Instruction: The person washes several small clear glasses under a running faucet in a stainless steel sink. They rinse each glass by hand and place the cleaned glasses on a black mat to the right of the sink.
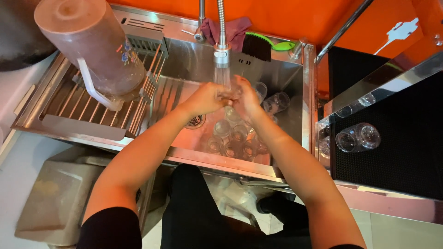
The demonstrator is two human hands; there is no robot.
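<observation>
Rinsing a small clear glass (229,94) under the running faucet (222,54).

Held between left hand (206,98) and right hand (247,97), both curled round it; below, more glasses (235,138) clustered in the steel sink (295,83) (water pooled), jug (92,46) inverted on rack (74,101), orange wall (286,16) behind.

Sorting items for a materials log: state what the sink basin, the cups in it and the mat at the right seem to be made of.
Sink basin: apparently stainless steel, brushed; grey walls with soft reflections.
Cups: clear glass or clear plastic, glossy; see-through with bright rims, and the look leaves it open.
Mat: probably black rubber or plastic mesh, matte; fine grid texture, no shine.
</observation>
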